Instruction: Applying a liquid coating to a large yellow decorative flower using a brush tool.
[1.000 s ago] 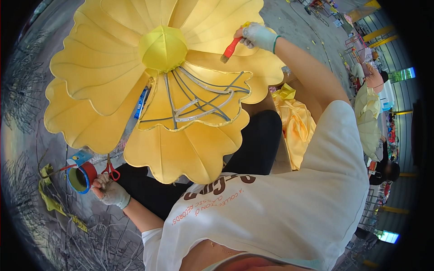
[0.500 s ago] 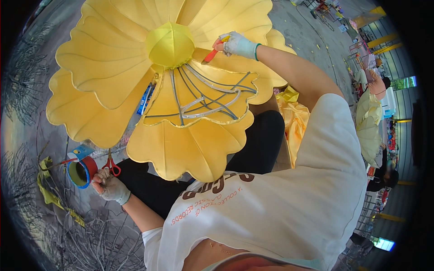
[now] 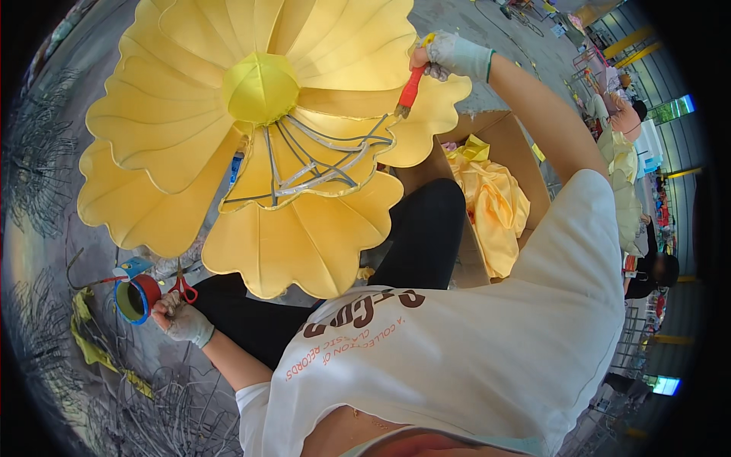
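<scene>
Although most petals (image 3: pixel 297 236) have cloth, one frame (image 3: pixel 272 169) is uncovered; our right hand (image 3: pixel 455 59) grips a brush (image 3: pixel 409 94), our left hand (image 3: pixel 183 317) curls, holding what we cannot tell.

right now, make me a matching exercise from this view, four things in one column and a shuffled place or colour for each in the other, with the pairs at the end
Things
1. paintbrush
2. scissors
3. cardboard box
4. domed flower centre

Places and colours
A. yellow-green, in the middle of the petals
B. beside the gloved left hand
C. brown, with shiny yellow-orange fabric inside
D. held in the gloved right hand

Pairs: 1-D, 2-B, 3-C, 4-A
</scene>
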